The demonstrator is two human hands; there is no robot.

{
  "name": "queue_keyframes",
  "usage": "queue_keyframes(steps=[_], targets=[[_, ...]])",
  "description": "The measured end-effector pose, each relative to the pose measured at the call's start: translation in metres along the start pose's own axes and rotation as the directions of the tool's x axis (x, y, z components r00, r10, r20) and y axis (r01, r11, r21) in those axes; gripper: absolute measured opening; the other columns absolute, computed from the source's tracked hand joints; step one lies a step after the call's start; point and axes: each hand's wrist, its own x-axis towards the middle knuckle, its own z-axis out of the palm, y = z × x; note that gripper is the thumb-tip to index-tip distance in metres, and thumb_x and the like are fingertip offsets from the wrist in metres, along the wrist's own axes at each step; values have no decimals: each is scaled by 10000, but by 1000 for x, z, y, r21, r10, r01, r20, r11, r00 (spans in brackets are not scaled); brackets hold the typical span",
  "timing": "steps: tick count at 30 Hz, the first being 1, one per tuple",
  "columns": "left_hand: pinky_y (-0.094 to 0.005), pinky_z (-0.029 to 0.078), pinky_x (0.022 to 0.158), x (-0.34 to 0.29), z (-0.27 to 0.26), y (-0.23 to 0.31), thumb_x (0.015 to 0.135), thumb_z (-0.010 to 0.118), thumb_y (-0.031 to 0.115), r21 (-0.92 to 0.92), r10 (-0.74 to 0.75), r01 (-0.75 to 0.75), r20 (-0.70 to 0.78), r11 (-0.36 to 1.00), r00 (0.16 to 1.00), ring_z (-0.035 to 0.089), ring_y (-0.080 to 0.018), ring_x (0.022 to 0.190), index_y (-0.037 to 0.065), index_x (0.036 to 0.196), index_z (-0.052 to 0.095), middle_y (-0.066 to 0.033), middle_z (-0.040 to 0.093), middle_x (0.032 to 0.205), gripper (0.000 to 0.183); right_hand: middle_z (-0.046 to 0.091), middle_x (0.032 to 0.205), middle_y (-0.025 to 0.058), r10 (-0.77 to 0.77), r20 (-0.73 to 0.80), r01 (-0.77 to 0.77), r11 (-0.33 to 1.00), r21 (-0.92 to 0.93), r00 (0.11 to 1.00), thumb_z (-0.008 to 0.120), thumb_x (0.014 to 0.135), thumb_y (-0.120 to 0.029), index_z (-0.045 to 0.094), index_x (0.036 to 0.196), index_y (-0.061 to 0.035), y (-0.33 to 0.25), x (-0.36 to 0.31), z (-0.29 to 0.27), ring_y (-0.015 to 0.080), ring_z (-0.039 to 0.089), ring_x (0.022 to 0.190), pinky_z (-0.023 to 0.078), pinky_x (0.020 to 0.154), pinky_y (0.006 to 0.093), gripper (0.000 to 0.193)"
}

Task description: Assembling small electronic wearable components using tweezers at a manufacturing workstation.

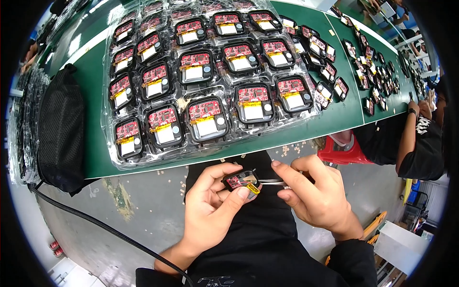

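Observation:
My left hand is closed round the edges of a small black device housing with a red circuit board inside. A piece of yellow tape sticks out by my left thumb. Pinched in my right hand are slim metal tweezers, their tips at the right side of the housing. Both hands are in front of my body, just off the table's near edge. My left fingers hide part of the housing, and what the tips touch is too small to tell.
Clear plastic trays holding rows of similar housings lie on the green table. Loose units are piled to their right. At left stand a black mesh bag and a black cable. A co-worker's arm and red stool are at right.

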Motion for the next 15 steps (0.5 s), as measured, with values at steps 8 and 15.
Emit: queue_keyframes(steps=[8, 15], targets=[[-183, 497, 691, -5, 0, 5, 942, 663, -74, 479, 165, -174, 61, 860, 984, 671, -89, 898, -79, 1368, 535, -190, 729, 1091, 445, 607, 873, 15, -260, -72, 228, 925, -303, 963, 736, 725, -121, 752, 1032, -50, 7, 2, 3, 125, 531, 648, 377, 525, 263, 316], [-170, 468, 639, -3, 2, 3, 930, 672, -86, 573, 252, -254, 85, 779, 964, 633, -41, 773, -76, 1344, 565, -149, 750, 995, 428, 598, 870, 2, -307, -24, 284, 905, -318, 951, 719, 685, -138, 744, 976, -52, 9, 6, 1, 125, 497, 642, 344, 541, 279, 304]])
